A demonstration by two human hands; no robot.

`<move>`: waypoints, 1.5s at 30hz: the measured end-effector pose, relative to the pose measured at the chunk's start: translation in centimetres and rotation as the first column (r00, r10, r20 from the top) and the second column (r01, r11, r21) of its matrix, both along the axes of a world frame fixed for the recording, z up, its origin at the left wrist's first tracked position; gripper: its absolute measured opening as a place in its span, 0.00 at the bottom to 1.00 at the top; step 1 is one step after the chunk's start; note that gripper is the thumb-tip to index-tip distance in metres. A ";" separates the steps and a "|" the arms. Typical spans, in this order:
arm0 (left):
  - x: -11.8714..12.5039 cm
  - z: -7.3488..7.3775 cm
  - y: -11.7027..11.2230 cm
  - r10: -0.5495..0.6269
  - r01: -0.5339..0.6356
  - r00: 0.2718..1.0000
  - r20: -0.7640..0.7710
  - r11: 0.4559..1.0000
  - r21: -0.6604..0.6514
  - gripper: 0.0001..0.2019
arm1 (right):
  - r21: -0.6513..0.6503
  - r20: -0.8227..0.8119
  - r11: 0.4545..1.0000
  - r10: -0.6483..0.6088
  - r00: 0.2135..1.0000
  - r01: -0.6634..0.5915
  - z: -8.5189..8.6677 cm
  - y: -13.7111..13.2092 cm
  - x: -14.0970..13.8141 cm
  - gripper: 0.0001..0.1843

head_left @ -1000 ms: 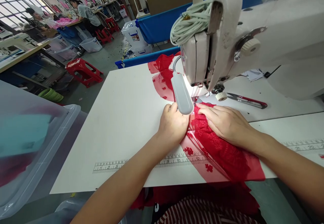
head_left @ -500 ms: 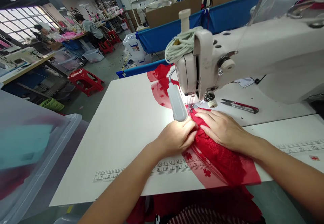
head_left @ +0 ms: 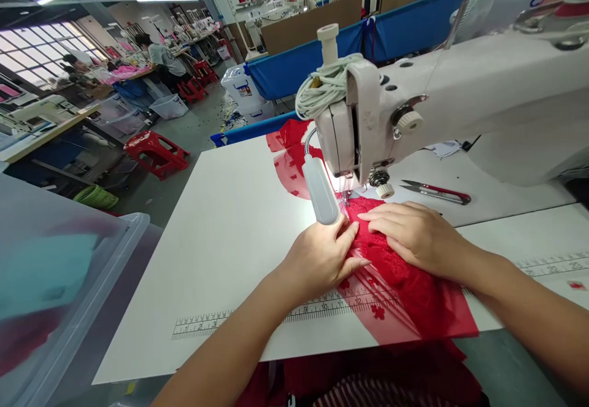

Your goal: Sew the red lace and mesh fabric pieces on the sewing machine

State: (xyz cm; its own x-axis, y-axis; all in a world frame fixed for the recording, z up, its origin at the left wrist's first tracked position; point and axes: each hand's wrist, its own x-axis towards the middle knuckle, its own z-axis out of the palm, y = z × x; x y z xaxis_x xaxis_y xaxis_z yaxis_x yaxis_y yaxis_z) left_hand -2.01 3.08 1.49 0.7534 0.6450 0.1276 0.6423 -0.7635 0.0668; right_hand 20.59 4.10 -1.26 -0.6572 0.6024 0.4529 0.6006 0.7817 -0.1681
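Note:
Red lace and sheer mesh fabric [head_left: 400,278] lies under the needle area of a white sewing machine [head_left: 460,100], spreading down to the table's front edge. My left hand [head_left: 322,256] rests on the fabric's left side just below the grey lamp [head_left: 321,191], thumb apart from the forefinger; its other fingers are partly hidden. On the right, my right hand [head_left: 414,235] lies over the lace with its fingers extended. The presser foot [head_left: 346,197] stands just beyond my fingertips, on the fabric's upper end. More red fabric [head_left: 294,161] lies behind the lamp.
Red-handled thread snips [head_left: 435,192] lie on the machine bed to the right. A printed ruler [head_left: 202,324] runs along the front of the white table [head_left: 221,223]. At the left stands a translucent plastic bin [head_left: 124,241]; a red stool [head_left: 156,152] is on the floor beyond.
My left hand's closed fingers have loosened, and its thumb has moved away from the forefinger. My right hand has slid slightly right and back from the presser foot.

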 end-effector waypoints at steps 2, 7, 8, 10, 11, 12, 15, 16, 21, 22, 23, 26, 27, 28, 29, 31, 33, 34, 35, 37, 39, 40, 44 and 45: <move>0.0 -0.2 -0.2 0.002 -0.002 1.000 -0.013 0.999 0.040 0.33 | 0.020 -0.003 1.000 0.000 1.000 0.000 -0.1 0.0 0.1 0.16; -0.1 -0.8 -0.6 0.003 0.006 0.998 -0.056 0.986 0.164 0.35 | 0.049 0.000 0.999 -0.008 1.000 0.008 -0.2 0.0 0.0 0.17; 0.0 -0.7 -0.6 0.006 0.005 0.998 -0.061 0.984 0.176 0.35 | 0.054 -0.002 0.999 -0.008 1.000 0.008 -0.2 0.0 0.0 0.17; 0.1 -0.6 -0.6 0.015 -0.002 0.998 -0.066 0.982 0.191 0.34 | 0.066 -0.003 0.998 -0.008 1.000 0.008 -0.3 0.0 0.0 0.17; 0.2 -0.5 -0.6 0.018 -0.004 0.998 -0.067 0.980 0.199 0.34 | 0.069 -0.002 0.998 -0.009 1.000 0.009 -0.3 0.0 0.0 0.17; 0.2 -0.5 -0.6 0.020 -0.006 0.998 -0.067 0.979 0.206 0.34 | 0.071 0.001 0.997 -0.011 1.000 0.011 -0.3 0.0 0.0 0.17; 0.3 -0.4 -0.5 0.038 -0.023 0.997 -0.062 0.974 0.226 0.34 | 0.075 0.007 0.997 -0.017 1.000 0.016 -0.4 0.1 0.0 0.16; 0.3 -0.4 -0.5 0.043 -0.028 0.997 -0.063 0.973 0.230 0.34 | 0.076 0.009 0.997 -0.018 1.000 0.017 -0.4 0.1 0.0 0.16; 0.1 -0.8 -0.4 0.053 -0.033 0.995 -0.082 0.973 0.229 0.32 | 0.073 0.016 0.997 -0.041 0.999 0.039 -0.5 0.4 0.0 0.18; 0.1 -0.9 -0.4 0.057 -0.036 0.995 -0.084 0.973 0.228 0.32 | 0.073 0.017 0.997 -0.043 0.999 0.041 -0.5 0.5 0.0 0.18; 0.0 -0.9 -0.3 0.063 -0.041 0.994 -0.087 0.973 0.228 0.31 | 0.072 0.019 0.997 -0.043 0.999 0.042 -0.6 0.6 0.0 0.18; -0.1 -1.1 -0.2 0.081 -0.058 0.993 -0.088 0.970 0.234 0.31 | 0.072 0.027 0.997 -0.042 0.999 0.040 -0.7 0.9 -0.1 0.18; -0.1 -1.2 -0.1 0.085 -0.062 0.992 -0.089 0.969 0.238 0.30 | 0.070 0.030 0.997 -0.045 0.999 0.043 -0.6 1.0 -0.1 0.19; -0.1 -1.2 -0.1 0.088 -0.064 0.992 -0.089 0.968 0.243 0.30 | 0.070 0.032 0.996 -0.049 0.998 0.047 -0.6 1.1 -0.1 0.19; -0.1 -1.2 0.0 0.090 -0.065 0.992 -0.089 0.967 0.247 0.30 | 0.072 0.037 0.996 -0.052 0.998 0.049 -0.5 1.2 -0.2 0.18; -0.2 -1.4 0.1 0.095 -0.070 0.991 -0.089 0.965 0.252 0.30 | 0.083 0.053 0.996 -0.049 0.997 0.044 -0.4 1.4 -0.2 0.17; -0.3 -1.5 0.2 0.101 -0.076 0.991 -0.085 0.965 0.252 0.29 | 0.093 0.072 0.995 -0.041 0.997 0.034 -0.1 1.5 -0.3 0.17; -0.4 -1.6 0.2 0.104 -0.080 0.991 -0.082 0.965 0.250 0.29 | 0.091 0.086 0.995 -0.036 0.996 0.029 0.0 1.6 -0.3 0.18; -0.4 -1.6 0.3 0.108 -0.086 0.991 -0.077 0.965 0.248 0.29 | 0.084 0.101 0.996 -0.034 0.994 0.026 0.0 1.7 -0.3 0.18; -0.5 -1.5 0.5 0.116 -0.098 0.992 -0.057 0.964 0.248 0.30 | 0.067 0.131 0.998 -0.030 0.991 0.022 0.2 2.0 -0.2 0.20; -0.6 -1.3 0.7 0.103 -0.093 0.994 -0.026 0.962 0.257 0.31 | 0.053 0.142 0.999 -0.019 0.990 0.011 0.1 2.2 -0.1 0.20; -0.6 -1.1 0.8 0.074 -0.068 0.997 -0.014 0.964 0.256 0.32 | 0.050 0.133 0.999 -0.012 0.991 0.005 0.0 2.2 -0.1 0.19; -0.4 -0.6 1.1 -0.097 0.094 0.995 0.007 0.980 0.177 0.26 | 0.045 0.030 0.999 0.024 0.999 -0.025 -0.5 2.3 0.0 0.18; -0.3 -0.6 1.2 -0.109 0.106 0.994 0.011 0.982 0.155 0.24 | 0.046 0.010 0.998 0.033 0.999 -0.034 -0.7 2.3 0.1 0.18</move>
State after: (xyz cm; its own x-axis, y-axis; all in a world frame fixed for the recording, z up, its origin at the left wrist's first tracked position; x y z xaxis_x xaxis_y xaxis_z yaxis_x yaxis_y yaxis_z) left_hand -2.33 4.26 0.91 0.8139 0.5316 0.2345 0.5553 -0.8304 -0.0451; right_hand 20.65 6.38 -1.94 -0.6808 0.5584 0.4741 0.5752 0.8083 -0.1259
